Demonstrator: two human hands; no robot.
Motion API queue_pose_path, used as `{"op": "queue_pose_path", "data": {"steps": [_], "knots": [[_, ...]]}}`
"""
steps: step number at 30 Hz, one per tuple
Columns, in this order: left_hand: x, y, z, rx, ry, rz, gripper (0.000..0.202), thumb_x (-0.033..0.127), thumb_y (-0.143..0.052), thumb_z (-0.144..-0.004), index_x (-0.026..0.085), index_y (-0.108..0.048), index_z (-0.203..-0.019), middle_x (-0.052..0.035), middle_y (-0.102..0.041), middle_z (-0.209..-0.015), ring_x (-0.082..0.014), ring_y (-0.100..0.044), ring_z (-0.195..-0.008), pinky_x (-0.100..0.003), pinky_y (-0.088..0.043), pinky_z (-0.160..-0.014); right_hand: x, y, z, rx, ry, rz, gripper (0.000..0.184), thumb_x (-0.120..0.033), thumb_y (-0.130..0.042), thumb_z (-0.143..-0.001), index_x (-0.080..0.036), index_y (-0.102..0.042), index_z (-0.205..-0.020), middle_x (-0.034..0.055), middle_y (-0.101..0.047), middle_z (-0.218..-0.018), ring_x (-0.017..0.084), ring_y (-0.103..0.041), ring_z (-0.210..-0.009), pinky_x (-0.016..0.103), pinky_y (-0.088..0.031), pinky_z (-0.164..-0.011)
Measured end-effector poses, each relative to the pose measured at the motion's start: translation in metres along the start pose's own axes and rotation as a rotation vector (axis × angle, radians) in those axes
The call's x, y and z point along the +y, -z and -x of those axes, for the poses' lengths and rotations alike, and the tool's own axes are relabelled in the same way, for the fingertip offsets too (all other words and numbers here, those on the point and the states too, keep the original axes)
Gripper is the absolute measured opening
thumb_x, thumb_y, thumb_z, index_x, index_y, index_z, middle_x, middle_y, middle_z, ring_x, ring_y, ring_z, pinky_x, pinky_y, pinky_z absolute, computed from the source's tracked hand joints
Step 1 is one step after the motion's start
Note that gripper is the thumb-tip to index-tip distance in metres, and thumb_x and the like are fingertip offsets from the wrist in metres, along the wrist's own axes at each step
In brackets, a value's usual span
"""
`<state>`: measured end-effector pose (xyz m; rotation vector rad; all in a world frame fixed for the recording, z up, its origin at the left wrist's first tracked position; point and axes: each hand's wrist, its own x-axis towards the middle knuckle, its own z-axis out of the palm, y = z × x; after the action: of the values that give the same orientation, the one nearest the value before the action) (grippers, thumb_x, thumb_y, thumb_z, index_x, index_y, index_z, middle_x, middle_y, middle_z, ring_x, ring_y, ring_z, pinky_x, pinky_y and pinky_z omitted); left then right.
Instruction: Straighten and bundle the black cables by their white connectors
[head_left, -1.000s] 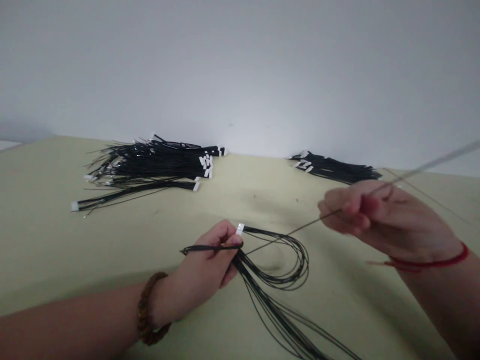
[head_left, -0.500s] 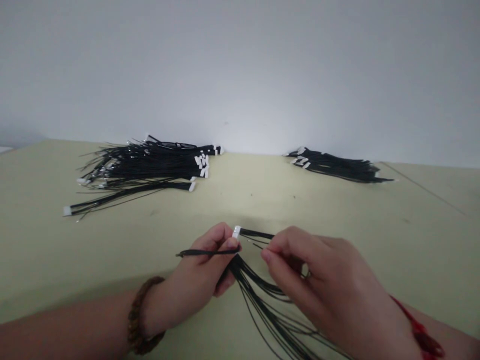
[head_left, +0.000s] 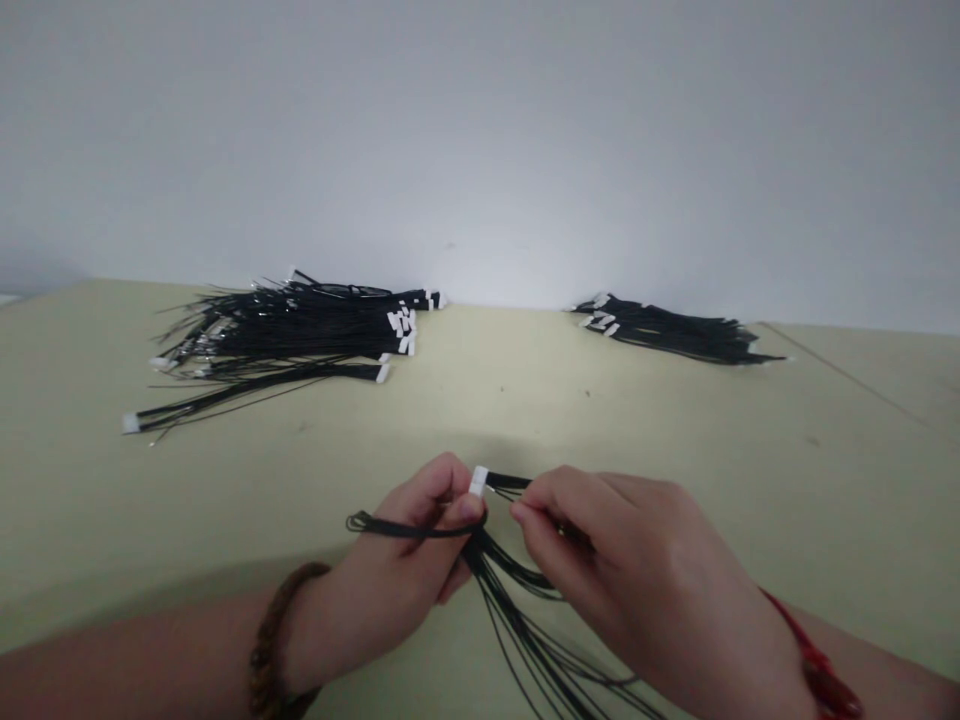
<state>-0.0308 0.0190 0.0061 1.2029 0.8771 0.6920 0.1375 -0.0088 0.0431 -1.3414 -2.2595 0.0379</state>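
Note:
My left hand (head_left: pixel 412 545) is closed on a white connector (head_left: pixel 478 481), gripping it between thumb and fingers. Black wires (head_left: pixel 506 600) fan out below that hand toward the lower right, and a looped black strand (head_left: pixel 390 524) crosses over its thumb to the left. My right hand (head_left: pixel 622 560) pinches a thin black wire (head_left: pixel 507 494) whose small shiny tip is close to the connector's right side. Whether the tip has entered the connector I cannot tell. Other wires run from the connector to behind the right fingers, where they are hidden.
A big pile of black wire harnesses (head_left: pixel 307 325) with white connectors lies at the back left of the pale table (head_left: pixel 247 490). One harness (head_left: pixel 262 385) lies in front of it. A smaller harness bundle (head_left: pixel 675 333) is at the back right, by the grey wall (head_left: pixel 480 130).
My right hand has moved left, bringing the pinched wire's tip up to the connector. The connector and left hand sit slightly lower in view.

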Motion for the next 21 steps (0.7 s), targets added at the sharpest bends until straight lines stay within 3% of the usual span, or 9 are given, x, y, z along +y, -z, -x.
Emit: {"op": "queue_pose_path", "data": {"steps": [6,11,14,18,21], "knots": [[-0.003,0.003,0.001,0.077,-0.043,-0.149,0.031,0.045,-0.045,-0.081,0.017,-0.042,-0.069,0.0093,-0.036,-0.049,0.002,-0.032,-0.041,-0.008,-0.024,-0.04,-0.003,0.001,0.0,0.017,0.055,0.041,0.02,-0.018,-0.046,-0.086,-0.017,-0.051,-0.066,-0.002,-0.049,-0.055,0.012,-0.045,-0.047,0.028,-0.024,-0.048],[-0.001,0.004,0.002,0.011,-0.087,-0.212,0.033,0.046,-0.044,-0.081,0.016,-0.043,-0.066,0.0077,-0.039,-0.049,0.0014,-0.033,-0.041,-0.008,-0.023,-0.039,0.0,-0.005,0.002,-0.017,0.092,0.023,0.019,-0.019,-0.045,-0.088,-0.017,-0.05,-0.07,-0.0023,-0.05,-0.058,0.012,-0.046,-0.05,0.028,-0.025,-0.049],[0.001,0.002,0.001,-0.004,-0.02,-0.113,0.031,0.045,-0.045,-0.081,0.018,-0.04,-0.067,0.0095,-0.036,-0.048,0.001,-0.031,-0.039,-0.008,-0.022,-0.037,0.002,-0.002,-0.001,-0.027,0.131,0.071,0.016,-0.016,-0.045,-0.087,-0.018,-0.049,-0.072,-0.002,-0.051,-0.062,0.012,-0.046,-0.054,0.029,-0.027,-0.051],[0.004,0.002,-0.005,0.138,0.062,-0.039,0.026,0.041,-0.046,-0.08,0.02,-0.036,-0.068,0.0116,-0.03,-0.046,0.0007,-0.029,-0.035,-0.008,-0.022,-0.034,0.002,0.021,0.004,0.081,0.12,0.343,0.014,-0.027,-0.046,-0.086,-0.018,-0.052,-0.076,0.0026,-0.053,-0.069,0.017,-0.047,-0.06,0.031,-0.029,-0.054],[0.007,0.002,-0.008,0.228,0.063,-0.07,0.024,0.038,-0.046,-0.081,0.02,-0.036,-0.068,0.0114,-0.031,-0.045,0.0005,-0.03,-0.035,-0.007,-0.023,-0.033,0.005,0.035,0.022,0.034,0.179,0.403,0.014,-0.026,-0.044,-0.083,-0.021,-0.051,-0.072,0.0023,-0.051,-0.062,0.016,-0.043,-0.051,0.031,-0.026,-0.048]]}}
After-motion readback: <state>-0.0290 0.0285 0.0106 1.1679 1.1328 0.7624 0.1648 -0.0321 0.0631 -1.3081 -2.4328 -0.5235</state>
